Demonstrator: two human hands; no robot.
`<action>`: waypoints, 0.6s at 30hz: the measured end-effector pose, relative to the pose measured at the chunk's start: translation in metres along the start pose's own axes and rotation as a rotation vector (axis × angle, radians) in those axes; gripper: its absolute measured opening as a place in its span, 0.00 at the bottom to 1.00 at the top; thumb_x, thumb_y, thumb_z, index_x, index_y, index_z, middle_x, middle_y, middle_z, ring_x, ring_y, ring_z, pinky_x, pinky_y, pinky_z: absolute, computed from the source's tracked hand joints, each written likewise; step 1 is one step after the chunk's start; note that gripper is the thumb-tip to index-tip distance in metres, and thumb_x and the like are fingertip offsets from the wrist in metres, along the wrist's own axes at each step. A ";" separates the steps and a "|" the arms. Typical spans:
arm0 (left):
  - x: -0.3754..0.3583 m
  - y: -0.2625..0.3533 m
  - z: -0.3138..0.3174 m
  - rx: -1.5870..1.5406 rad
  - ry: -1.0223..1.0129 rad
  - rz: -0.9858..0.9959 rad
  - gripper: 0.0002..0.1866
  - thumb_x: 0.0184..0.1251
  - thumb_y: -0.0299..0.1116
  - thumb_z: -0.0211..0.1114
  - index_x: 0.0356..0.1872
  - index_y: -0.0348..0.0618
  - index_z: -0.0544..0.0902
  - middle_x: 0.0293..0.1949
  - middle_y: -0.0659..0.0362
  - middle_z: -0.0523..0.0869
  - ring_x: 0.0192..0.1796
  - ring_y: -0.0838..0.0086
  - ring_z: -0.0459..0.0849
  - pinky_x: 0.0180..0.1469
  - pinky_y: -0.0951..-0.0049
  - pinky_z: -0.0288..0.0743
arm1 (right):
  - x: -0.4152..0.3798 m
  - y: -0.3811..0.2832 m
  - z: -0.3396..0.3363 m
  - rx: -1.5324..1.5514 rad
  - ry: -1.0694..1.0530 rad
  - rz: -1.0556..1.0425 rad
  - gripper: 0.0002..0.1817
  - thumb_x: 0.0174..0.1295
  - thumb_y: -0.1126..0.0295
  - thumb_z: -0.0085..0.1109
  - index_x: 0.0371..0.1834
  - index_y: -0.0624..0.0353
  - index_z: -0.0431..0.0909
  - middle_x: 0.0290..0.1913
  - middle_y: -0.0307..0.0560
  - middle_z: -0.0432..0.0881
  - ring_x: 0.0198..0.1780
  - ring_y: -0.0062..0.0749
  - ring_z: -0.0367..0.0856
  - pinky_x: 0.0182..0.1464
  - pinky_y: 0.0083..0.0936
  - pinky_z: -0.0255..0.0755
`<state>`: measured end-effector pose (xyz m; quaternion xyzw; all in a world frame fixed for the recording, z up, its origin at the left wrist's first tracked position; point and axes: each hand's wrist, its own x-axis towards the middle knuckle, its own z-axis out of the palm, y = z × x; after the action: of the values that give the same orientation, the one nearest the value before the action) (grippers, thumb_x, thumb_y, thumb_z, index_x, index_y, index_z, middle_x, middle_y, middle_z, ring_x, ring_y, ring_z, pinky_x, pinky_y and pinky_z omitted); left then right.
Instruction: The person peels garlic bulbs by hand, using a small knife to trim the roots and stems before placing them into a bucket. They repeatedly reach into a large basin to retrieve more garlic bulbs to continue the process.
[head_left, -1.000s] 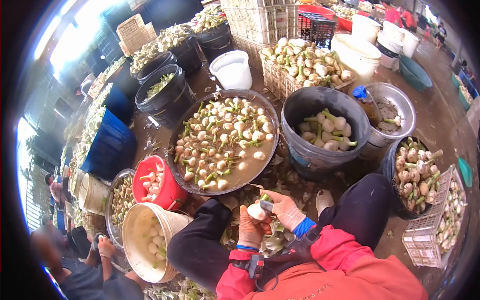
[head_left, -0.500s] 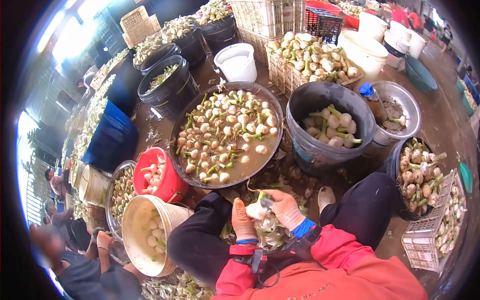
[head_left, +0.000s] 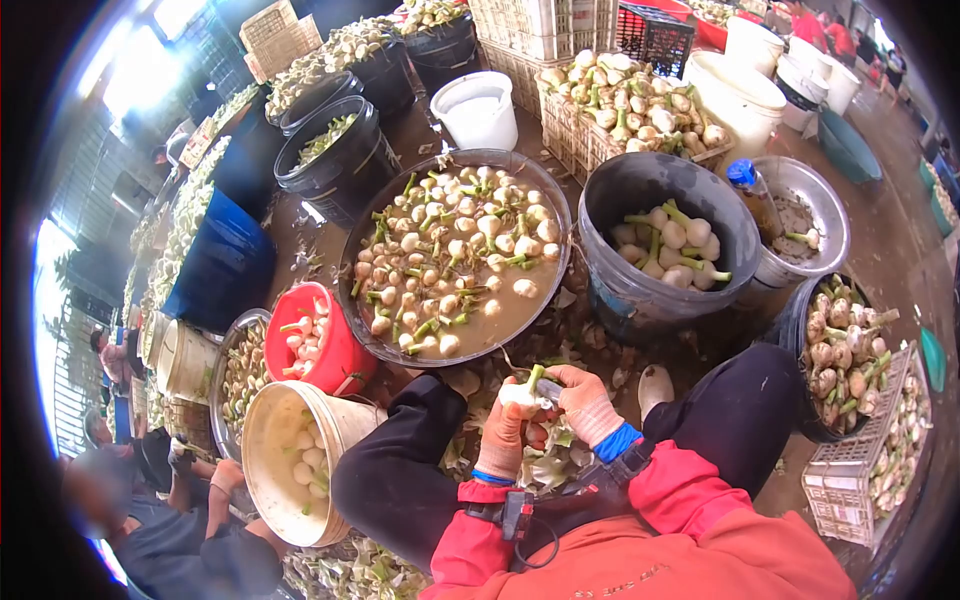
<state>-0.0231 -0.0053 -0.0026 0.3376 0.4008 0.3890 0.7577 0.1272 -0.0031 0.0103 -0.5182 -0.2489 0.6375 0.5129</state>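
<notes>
In the head view, my left hand (head_left: 499, 445) is closed around a garlic bulb (head_left: 518, 397) whose short green stalk points up. My right hand (head_left: 589, 408) grips a small grey tool (head_left: 549, 389), which looks like a short knife, its end against the bulb by the stalk. Both hands seem to be in light knitted gloves with orange-brown fingers. Peeled leaves and husks (head_left: 548, 470) lie below them, between my knees. Just beyond, a wide round basin (head_left: 372, 338) holds muddy water and many trimmed bulbs.
A dark bucket (head_left: 640, 315) of cleaned bulbs stands ahead to the right, beside a metal pot (head_left: 835, 245). To the left are a red tub (head_left: 345, 350) and a tipped cream bucket (head_left: 350, 425), both holding bulbs. A crate (head_left: 835, 490) stands far right. Another person (head_left: 200, 540) sits at lower left.
The bulb in my left hand has turned more upright and risen slightly, its stalk now pointing up. My right hand has shifted slightly, bringing the tool beside the stalk.
</notes>
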 end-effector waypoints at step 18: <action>-0.005 -0.020 0.012 -0.077 0.320 0.321 0.35 0.64 0.49 0.62 0.65 0.43 0.60 0.47 0.59 0.78 0.50 0.74 0.75 0.51 0.72 0.71 | -0.004 0.016 0.006 -0.285 -0.053 -0.133 0.15 0.54 0.82 0.52 0.44 0.58 0.80 0.39 0.45 0.83 0.39 0.31 0.81 0.40 0.23 0.75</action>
<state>-0.0085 -0.0216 -0.0121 0.3019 0.4418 0.5683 0.6250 0.1153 -0.0115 0.0003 -0.5511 -0.3842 0.5738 0.4684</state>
